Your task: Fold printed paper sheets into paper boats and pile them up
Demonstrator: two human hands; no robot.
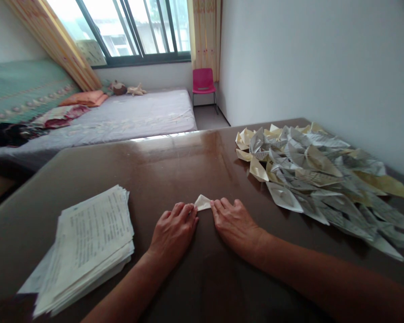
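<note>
A small folded piece of paper (pixel 202 202) lies on the dark brown table (pixel 188 157), near its front middle. My left hand (pixel 173 231) lies palm down on its left part, fingers together and pressing it flat. My right hand (pixel 234 222) presses on its right part in the same way. Most of the paper is hidden under my fingers; only a pale triangular tip shows between the two hands.
A stack of printed sheets (pixel 87 242) lies at the left front. A large heap of folded paper shapes (pixel 319 179) covers the table's right side by the white wall. Beyond the table are a bed (pixel 121 116), a pink chair (pixel 204 83) and a window.
</note>
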